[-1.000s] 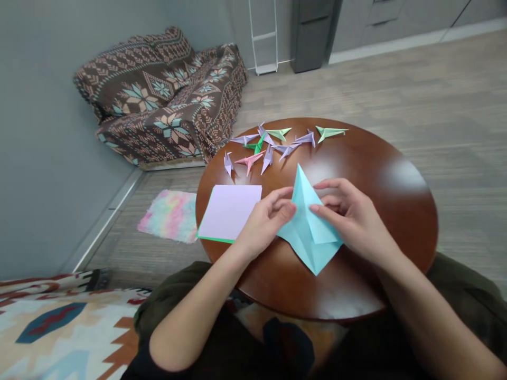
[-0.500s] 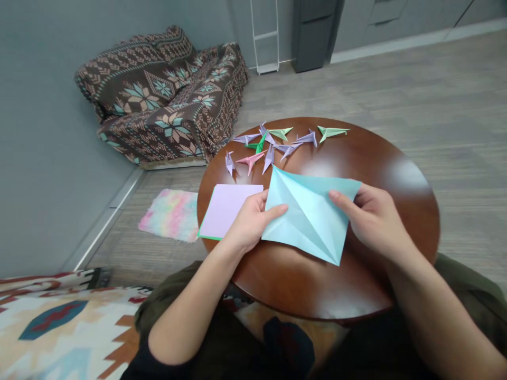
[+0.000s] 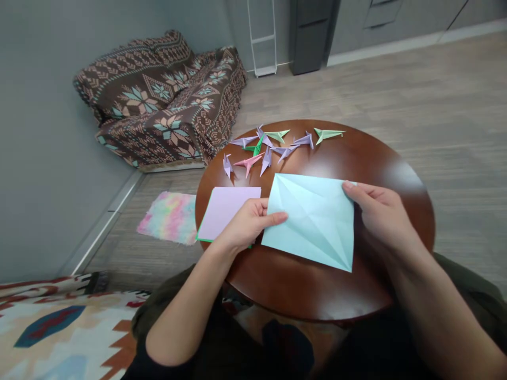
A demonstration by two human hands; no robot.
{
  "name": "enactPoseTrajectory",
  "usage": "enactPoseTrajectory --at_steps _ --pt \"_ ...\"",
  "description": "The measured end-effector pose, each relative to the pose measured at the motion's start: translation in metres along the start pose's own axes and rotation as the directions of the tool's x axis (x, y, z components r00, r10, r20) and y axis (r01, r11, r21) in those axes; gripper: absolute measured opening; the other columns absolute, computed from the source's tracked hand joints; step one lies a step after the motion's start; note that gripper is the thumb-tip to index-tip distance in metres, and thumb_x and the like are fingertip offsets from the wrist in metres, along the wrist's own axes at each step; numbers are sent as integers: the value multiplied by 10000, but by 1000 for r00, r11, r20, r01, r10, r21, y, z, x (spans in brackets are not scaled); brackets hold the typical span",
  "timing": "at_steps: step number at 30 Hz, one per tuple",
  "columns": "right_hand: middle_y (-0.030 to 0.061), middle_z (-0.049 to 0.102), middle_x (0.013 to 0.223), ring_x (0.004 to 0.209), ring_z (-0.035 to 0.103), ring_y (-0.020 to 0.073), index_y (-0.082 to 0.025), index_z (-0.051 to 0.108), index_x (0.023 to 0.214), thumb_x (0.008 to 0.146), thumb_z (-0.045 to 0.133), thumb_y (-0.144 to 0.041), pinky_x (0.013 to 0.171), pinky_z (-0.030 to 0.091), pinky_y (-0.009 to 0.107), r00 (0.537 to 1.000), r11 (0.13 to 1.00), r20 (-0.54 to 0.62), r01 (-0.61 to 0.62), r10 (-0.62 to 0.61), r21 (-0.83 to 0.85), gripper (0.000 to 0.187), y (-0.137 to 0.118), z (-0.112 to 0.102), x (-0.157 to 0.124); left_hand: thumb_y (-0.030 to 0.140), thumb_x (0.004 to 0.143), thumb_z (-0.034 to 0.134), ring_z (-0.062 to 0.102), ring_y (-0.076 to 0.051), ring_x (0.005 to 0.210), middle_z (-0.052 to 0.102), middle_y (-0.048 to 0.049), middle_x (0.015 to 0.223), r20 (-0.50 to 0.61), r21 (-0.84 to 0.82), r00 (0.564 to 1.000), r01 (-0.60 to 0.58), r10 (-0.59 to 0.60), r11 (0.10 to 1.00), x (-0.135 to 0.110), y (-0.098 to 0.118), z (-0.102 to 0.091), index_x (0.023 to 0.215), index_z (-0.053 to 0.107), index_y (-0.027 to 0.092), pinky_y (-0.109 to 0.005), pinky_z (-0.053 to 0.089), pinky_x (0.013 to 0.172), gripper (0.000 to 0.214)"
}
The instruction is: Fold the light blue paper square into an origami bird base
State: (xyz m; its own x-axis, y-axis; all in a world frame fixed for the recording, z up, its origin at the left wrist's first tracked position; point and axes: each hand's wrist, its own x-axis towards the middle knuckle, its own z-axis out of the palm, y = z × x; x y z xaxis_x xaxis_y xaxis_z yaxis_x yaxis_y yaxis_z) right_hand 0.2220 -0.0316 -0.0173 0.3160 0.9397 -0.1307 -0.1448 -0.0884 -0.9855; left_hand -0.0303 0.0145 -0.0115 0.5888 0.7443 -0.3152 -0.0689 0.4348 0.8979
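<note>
A light blue square of origami paper (image 3: 311, 221), marked with crossing creases, is spread between my two hands above the round table. My left hand (image 3: 253, 219) pinches its left edge, thumb on top and fingers beneath. At the upper right corner, my right hand (image 3: 376, 206) grips the paper between thumb and fingers. Left of the blue sheet lies a stack of square paper (image 3: 227, 208), lilac on top with a green edge showing below. Beyond the sheet sit several folded paper cranes, among them a pink one (image 3: 249, 163), a green one (image 3: 255, 147) and a pale green one (image 3: 328, 134).
The brown round table (image 3: 412, 211) stands before my knees. A sofa under a patterned cover (image 3: 170, 105) is at the back left, with a fluffy pastel rug (image 3: 168, 216) on the floor. A white rack (image 3: 263, 39) and dark cabinet (image 3: 311, 37) stand at the wall.
The blue paper has gone from bent along its creases to nearly flat. My right hand has moved slightly right and now holds nearer the corner; my left hand keeps its grip.
</note>
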Motion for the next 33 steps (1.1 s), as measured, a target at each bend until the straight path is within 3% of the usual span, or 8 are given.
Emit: enactPoseTrajectory --at_steps 8,10,12,15,18,24,29,33 --pt "25 732 698 662 682 255 -268 765 739 852 817 -485 596 545 394 993 991 25 120 -118 -65 250 3 -10 3 359 712 931 718 -161 650 814 -52 800 -307 125 912 -245 272 961 4 6 -5 899 797 148 -276 575 673 313" --pt "6 732 698 635 665 233 -281 783 932 826 852 -439 574 527 365 988 985 76 139 -132 -105 203 0 -11 1 373 734 913 695 -155 628 797 -38 755 -330 220 882 -275 336 936 5 7 -7 906 794 149 -264 550 642 307" --pt "-14 734 706 616 661 226 -315 738 1163 792 886 -393 555 510 346 983 978 122 154 -137 -144 407 -3 -10 -2 379 742 906 661 -144 597 771 -22 706 -347 289 858 -287 379 913 5 7 -9 921 786 150 -250 520 609 315" --pt "-18 730 728 601 653 215 -326 721 1202 771 902 -381 546 491 334 971 960 148 213 -188 -180 470 -4 -8 -3 385 777 883 627 -126 588 753 8 707 -375 315 819 -327 434 891 6 7 -9 1108 761 193 -227 489 593 402" --pt "-18 681 693 554 573 171 -288 782 1084 783 894 -382 508 423 309 959 934 126 277 -254 -225 335 -2 -8 -1 407 838 835 683 -150 729 791 -15 883 -328 317 809 -392 487 864 5 8 -8 1273 713 246 -235 520 677 480" --pt "-25 651 685 593 549 146 -250 820 1058 730 929 -354 554 458 284 965 931 116 257 -235 -257 361 -2 -7 -1 328 671 961 697 -295 1131 775 -92 1250 -161 539 887 -288 432 792 -3 14 -4 1253 773 198 -330 555 920 625" --pt "24 749 868 666 615 176 -236 805 1087 695 950 -411 566 492 296 967 928 161 237 -197 -288 453 -3 -9 0 351 668 965 707 -306 1132 784 -112 1246 -214 590 874 -241 437 771 -8 18 0 1236 791 185 -352 542 958 617" --pt "39 770 894 741 676 211 -238 810 1005 738 917 -435 656 543 319 959 908 192 264 -209 -327 349 -6 -14 0 336 730 921 700 -223 882 793 -77 948 -199 664 831 -275 519 696 -6 22 -2 978 859 189 -307 519 803 294"
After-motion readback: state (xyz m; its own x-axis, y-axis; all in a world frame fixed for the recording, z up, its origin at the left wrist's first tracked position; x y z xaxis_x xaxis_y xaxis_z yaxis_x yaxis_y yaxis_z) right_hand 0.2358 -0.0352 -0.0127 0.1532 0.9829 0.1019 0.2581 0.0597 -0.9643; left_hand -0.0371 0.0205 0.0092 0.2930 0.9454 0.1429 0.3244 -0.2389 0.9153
